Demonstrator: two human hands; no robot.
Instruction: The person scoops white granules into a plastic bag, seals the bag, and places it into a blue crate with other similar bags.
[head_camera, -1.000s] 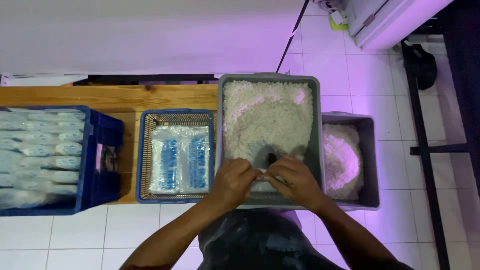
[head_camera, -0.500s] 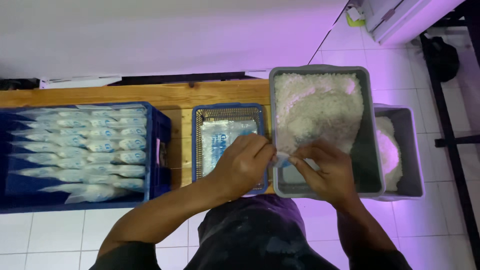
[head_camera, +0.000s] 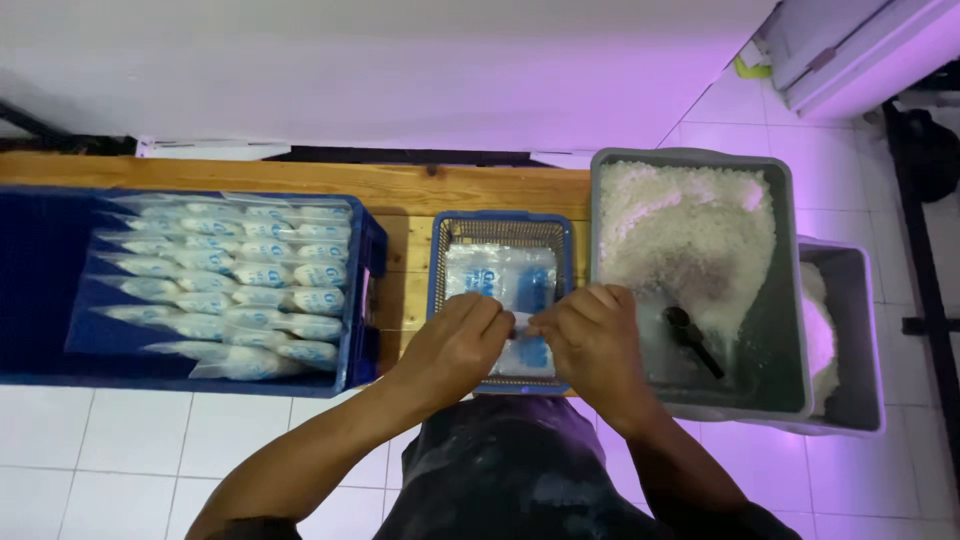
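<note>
1. head view: our left hand (head_camera: 455, 345) and right hand (head_camera: 590, 335) meet over the small basket (head_camera: 440, 300), fingers pinched together on the near edge of a clear bag (head_camera: 500, 285) with blue print.
2. the bag lies flat in the basket, on top of a stack of the same bags; the hands cover its 6 o'clock edge.
3. change: half a second ago the hands sat at the near rim of the grey tub (head_camera: 690, 165); now they are one bin over to 9 o'clock, at the basket.
4. we judge the hands are done with the tub and now work at the bag stack.
5. a dark scoop (head_camera: 692, 340) lies loose in the tub's white grains (head_camera: 680, 230), at 3 o'clock from the right hand.
6. the blue crate (head_camera: 40, 290) of filled bags (head_camera: 235, 290) sits at 9 o'clock, untouched.
</note>
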